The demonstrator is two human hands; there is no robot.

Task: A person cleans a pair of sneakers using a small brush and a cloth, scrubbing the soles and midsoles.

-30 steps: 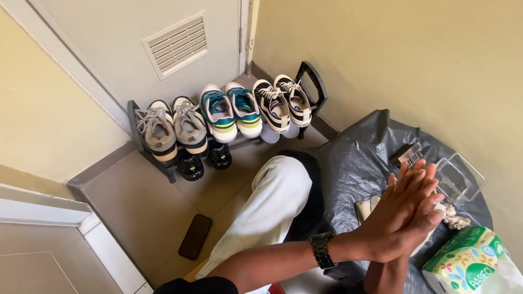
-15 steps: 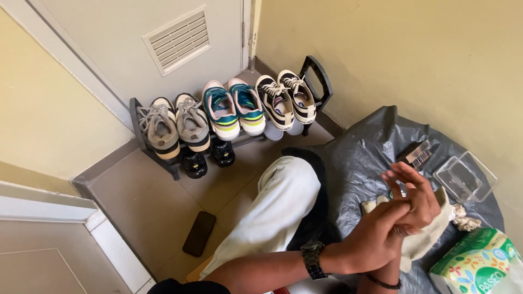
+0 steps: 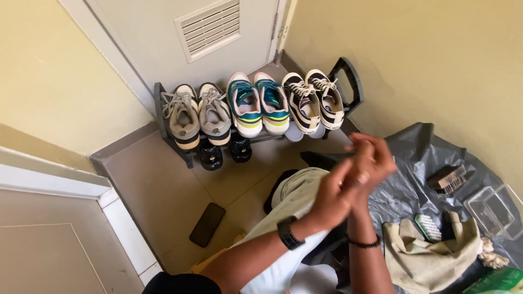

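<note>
The left hand (image 3: 332, 198) and the right hand (image 3: 368, 163) are pressed together above the bent knee in pale trousers (image 3: 297, 196); the fingers (image 3: 376, 149) of both lie narrow against each other and seem to hold nothing, though motion blur leaves that unsure; a black watch (image 3: 287, 233) sits on the left wrist and a thin dark band (image 3: 364, 244) on the right. Below the hands the grey plastic sheet (image 3: 419, 158) covers the right side of the floor; on it, toward its right edge, lie a wooden brush (image 3: 448, 178) and a clear plastic box (image 3: 490, 209); nearer its lower edge a beige cloth (image 3: 430, 258) lies with a green-and-white brush (image 3: 429, 226) touching its top. A low dark shoe rack (image 3: 348, 73) stands along the far edge of the floor against the door, carrying three pairs of sneakers (image 3: 256, 103) on top and a black pair beneath; a dark phone (image 3: 207, 224) lies on the bare floor (image 3: 158, 185) near the left wall.
</note>
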